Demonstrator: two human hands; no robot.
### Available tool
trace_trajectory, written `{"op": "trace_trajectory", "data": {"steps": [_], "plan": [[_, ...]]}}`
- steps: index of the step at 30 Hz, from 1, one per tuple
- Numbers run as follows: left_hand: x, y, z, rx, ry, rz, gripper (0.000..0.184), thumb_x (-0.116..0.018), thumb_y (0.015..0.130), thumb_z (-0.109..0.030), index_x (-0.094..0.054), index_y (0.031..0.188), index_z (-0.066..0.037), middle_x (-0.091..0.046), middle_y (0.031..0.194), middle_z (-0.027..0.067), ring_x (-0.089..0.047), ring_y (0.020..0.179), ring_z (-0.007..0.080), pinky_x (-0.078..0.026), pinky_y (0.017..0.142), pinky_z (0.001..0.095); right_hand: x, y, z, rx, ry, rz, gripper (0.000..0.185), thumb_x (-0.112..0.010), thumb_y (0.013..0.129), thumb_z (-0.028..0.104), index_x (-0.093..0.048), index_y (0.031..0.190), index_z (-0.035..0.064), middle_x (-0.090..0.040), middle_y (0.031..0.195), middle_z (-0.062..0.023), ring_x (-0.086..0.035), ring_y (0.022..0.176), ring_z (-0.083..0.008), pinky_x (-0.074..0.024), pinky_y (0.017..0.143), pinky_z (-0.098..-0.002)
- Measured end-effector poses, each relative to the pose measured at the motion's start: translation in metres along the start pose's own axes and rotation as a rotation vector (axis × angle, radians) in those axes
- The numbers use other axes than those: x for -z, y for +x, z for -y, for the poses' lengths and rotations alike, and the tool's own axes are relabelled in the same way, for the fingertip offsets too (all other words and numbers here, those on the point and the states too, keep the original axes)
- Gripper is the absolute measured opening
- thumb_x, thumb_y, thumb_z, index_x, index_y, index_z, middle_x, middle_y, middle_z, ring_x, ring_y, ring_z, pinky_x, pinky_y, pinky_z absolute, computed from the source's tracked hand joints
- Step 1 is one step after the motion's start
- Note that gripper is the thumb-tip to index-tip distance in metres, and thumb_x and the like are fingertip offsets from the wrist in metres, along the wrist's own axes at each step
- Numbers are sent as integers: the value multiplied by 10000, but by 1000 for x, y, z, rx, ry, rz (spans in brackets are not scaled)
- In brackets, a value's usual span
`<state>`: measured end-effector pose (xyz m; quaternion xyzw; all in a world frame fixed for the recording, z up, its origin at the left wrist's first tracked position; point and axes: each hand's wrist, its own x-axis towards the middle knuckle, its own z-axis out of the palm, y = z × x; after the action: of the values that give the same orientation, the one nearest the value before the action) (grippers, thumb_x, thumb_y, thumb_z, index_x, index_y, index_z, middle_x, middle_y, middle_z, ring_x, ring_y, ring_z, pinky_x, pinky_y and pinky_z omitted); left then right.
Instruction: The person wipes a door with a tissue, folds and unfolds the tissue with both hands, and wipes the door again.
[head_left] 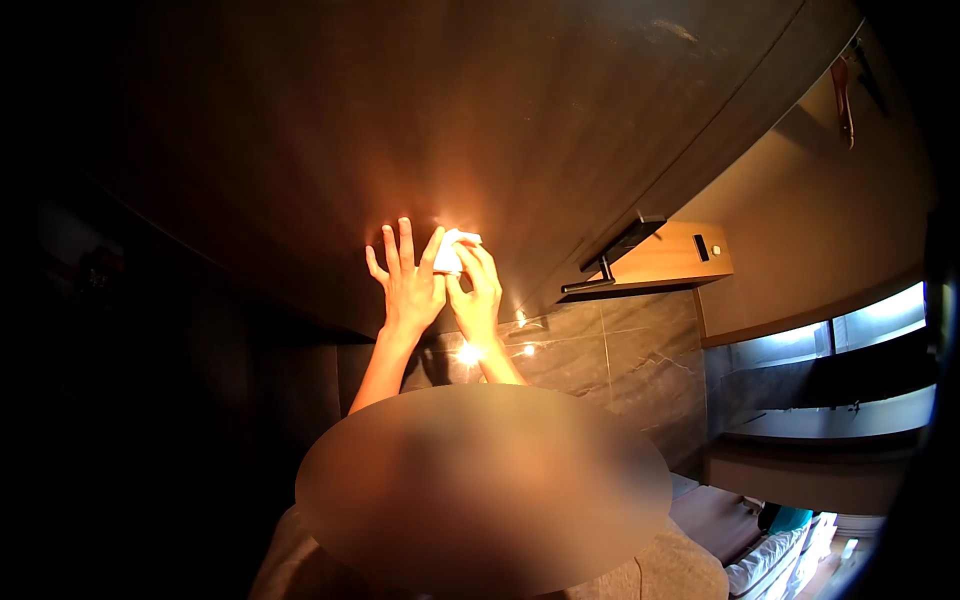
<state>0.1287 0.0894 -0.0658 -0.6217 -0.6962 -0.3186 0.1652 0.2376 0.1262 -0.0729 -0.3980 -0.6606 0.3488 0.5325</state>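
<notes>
A small white cloth or tissue is pinched in the fingers of my right hand, against a broad dark door-like panel. Just left of it, my left hand has its fingers spread over the same panel, with its index finger beside the white piece. Whether that finger presses on the white piece is hard to tell. Warm light shines on both hands and on the panel around them.
A black lever handle juts from the panel's edge at the right. Beside it is a light wood box-like piece. Dark marbled tiles lie below. Bright windows are at the far right. A blurred oval covers the lower middle.
</notes>
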Motion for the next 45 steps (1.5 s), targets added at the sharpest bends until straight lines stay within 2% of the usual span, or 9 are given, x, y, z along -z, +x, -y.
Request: {"op": "trace_trajectory", "data": {"steps": [6, 14, 18, 21, 25, 28, 30, 35, 45], "plan": [[11, -5, 25, -21, 54, -42, 730, -639, 767, -21, -426, 1437, -221, -162, 1605, 186, -116, 1492, 375, -81, 1117, 648, -14, -6, 8, 11, -3, -15, 407, -622, 826, -93, -651, 1219, 10, -602, 1229, -152, -616, 1114, -286, -497, 959, -350], [11, -5, 47, -14, 95, -42, 802, -672, 764, -58, -422, 1474, -335, -91, 1642, 112, -42, 1517, 297, -39, 1114, 671, 33, 21, -4, -73, -87, -506, 333, -567, 776, -152, -706, 1029, 14, -570, 1083, -64, -602, 1002, -218, -535, 842, -347], [9, -7, 46, -5, 99, -17, 804, -664, 789, -68, -389, 1488, -353, -82, 1644, 102, -67, 1512, 297, -34, 1106, 687, 35, 30, 19, -174, 37, -646, 210, -601, 805, -104, -609, 985, 3, -544, 1036, -54, -565, 962, -188, -492, 847, -329], [15, 0, 45, 6, 82, 12, 807, -662, 805, -79, -365, 1498, -367, -80, 1645, 89, -85, 1508, 295, -41, 1099, 697, 12, 25, 20, -214, -49, -448, 248, -638, 807, -57, -605, 1036, 31, -566, 1032, -45, -543, 874, -128, -465, 744, -264], [16, -2, 52, -63, 241, 66, 783, -694, 806, -182, -372, 1507, -315, -23, 1642, 162, 4, 1512, 342, -13, 1105, 683, -32, 15, 23, 56, -108, -276, 302, -667, 765, -32, -632, 1057, 37, -635, 1033, -143, -622, 983, -318, -507, 859, -391], [19, -2, 55, -60, 230, 89, 777, -693, 807, -180, -378, 1505, -314, -20, 1642, 163, 7, 1513, 339, -13, 1104, 680, -34, 5, 22, 116, -117, -140, 294, -663, 753, -58, -673, 1029, 44, -653, 1075, -143, -632, 1020, -319, -530, 861, -394], [19, -4, 53, -57, 217, 97, 774, -691, 810, -178, -379, 1505, -313, -14, 1642, 164, 15, 1514, 337, -12, 1102, 681, -25, 11, 19, 224, -161, -192, 288, -655, 751, -76, -690, 1012, 41, -661, 1066, -138, -640, 1001, -314, -540, 843, -388], [17, -2, 54, -82, 208, 49, 778, -687, 815, -176, -366, 1513, -304, 2, 1643, 164, 39, 1515, 342, -1, 1094, 694, 2, 28, 15, 105, -212, -447, 297, -633, 743, -114, -667, 1008, 15, -661, 1007, -111, -646, 930, -258, -512, 855, -333], [23, -4, 60, -107, 137, 36, 748, -688, 815, -182, -393, 1496, -275, -120, 1623, 197, -26, 1513, 356, -8, 1122, 650, -39, 19, 42, 209, -134, -161, 253, -669, 749, -85, -661, 975, 29, -651, 980, -131, -650, 907, -302, -535, 783, -372]]}}
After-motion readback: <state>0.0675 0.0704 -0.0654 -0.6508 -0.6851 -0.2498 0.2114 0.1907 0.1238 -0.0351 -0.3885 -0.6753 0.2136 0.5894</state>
